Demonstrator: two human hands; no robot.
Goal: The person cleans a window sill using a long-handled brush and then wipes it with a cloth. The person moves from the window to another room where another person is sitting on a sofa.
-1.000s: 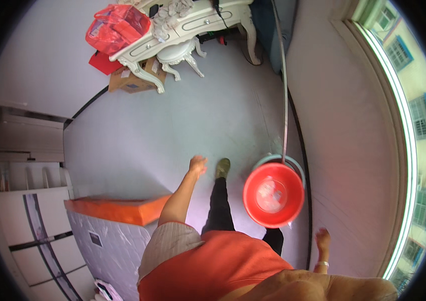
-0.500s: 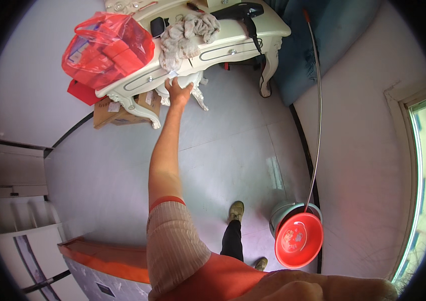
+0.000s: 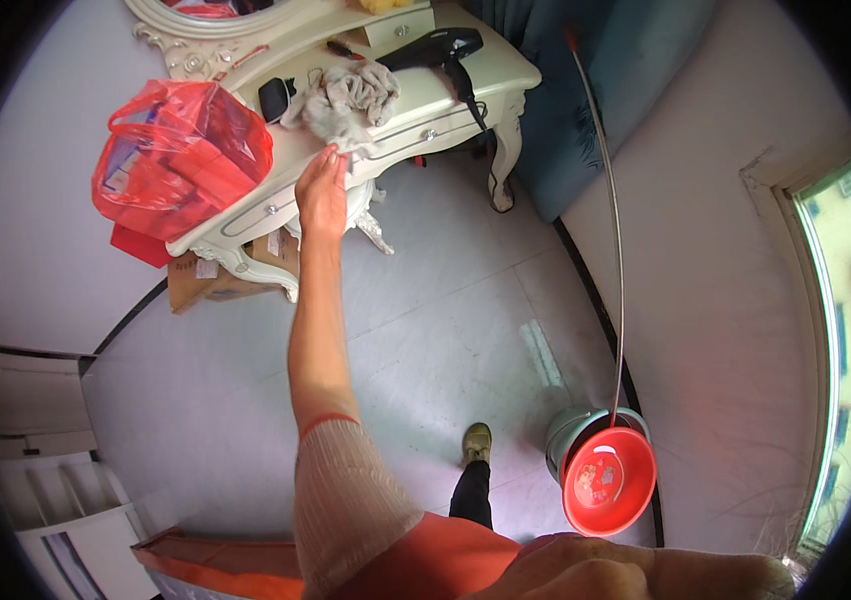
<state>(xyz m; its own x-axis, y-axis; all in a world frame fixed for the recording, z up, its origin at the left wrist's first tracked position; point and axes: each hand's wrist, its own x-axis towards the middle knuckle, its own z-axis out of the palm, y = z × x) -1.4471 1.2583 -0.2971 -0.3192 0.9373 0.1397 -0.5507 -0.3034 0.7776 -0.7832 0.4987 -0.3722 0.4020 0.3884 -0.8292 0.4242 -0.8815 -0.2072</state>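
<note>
My left arm stretches forward to the cream dressing table (image 3: 385, 150). My left hand (image 3: 322, 195) is at its front edge, with the fingers drawn together on the near corner of a crumpled pale grey cloth (image 3: 345, 100). The rest of that cloth lies bunched on the tabletop. To its left sits a red plastic bag (image 3: 180, 150) full of boxes, and a small black case (image 3: 275, 100) lies between them. A black hair dryer (image 3: 445, 50) rests to the right of the cloth, its handle over the front edge. My right hand is out of view.
A cardboard box (image 3: 210, 285) and a carved white stool (image 3: 370, 215) stand under the table. At right, a red basin (image 3: 610, 482) sits by a grey bucket (image 3: 560, 440), with a long metal pole (image 3: 613, 230) rising near the wall. An orange-edged piece (image 3: 215, 575) stands low left.
My left hand has gone from spread fingers to closed on the cloth's corner. The cloth's hanging end has moved up onto the table. The view has shifted, showing more of the mirror.
</note>
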